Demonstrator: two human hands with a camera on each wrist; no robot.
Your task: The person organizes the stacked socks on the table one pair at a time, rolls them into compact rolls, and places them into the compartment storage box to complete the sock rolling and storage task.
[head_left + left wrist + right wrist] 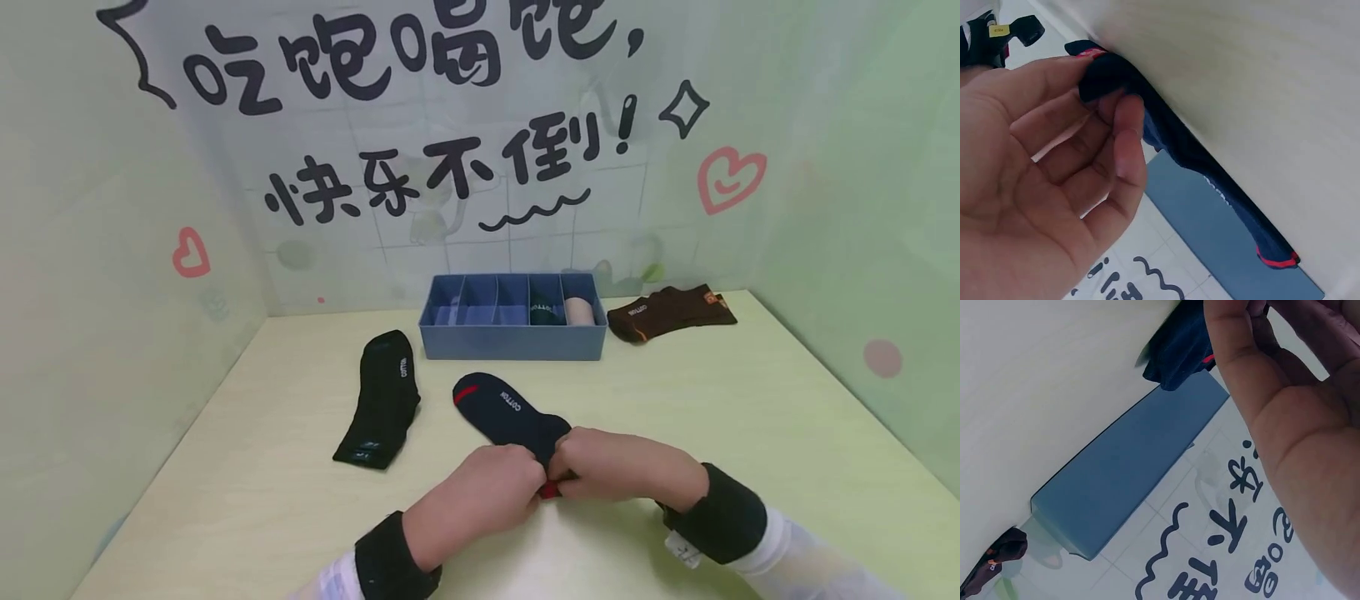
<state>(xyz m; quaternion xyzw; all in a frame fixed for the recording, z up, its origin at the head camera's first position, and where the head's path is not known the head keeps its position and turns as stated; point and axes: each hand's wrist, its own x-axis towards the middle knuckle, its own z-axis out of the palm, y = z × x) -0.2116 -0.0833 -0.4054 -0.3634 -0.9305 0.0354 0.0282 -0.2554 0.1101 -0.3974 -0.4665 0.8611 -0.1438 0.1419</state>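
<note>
A navy sock (501, 410) with "COTTON" lettering and a red toe line lies on the table, its toe pointing up and left. My left hand (491, 490) pinches the sock's cuff end, where a bit of red trim shows. Close beside it, my right hand (626, 465) pinches the same end from the right. In the left wrist view the sock (1175, 140) stretches away from the curled fingers of my left hand (1054, 150), a fold of fabric at the fingertips. The right wrist view shows my right hand (1300, 412) overlapping the sock (1182, 347).
Behind the sock stands a blue divided box (513, 342) holding a dark green rolled sock (543, 311) and a pale pink roll (579, 312). A dark green sock (381, 400) lies to the left. Brown socks (671, 311) lie right of the box, near the back wall.
</note>
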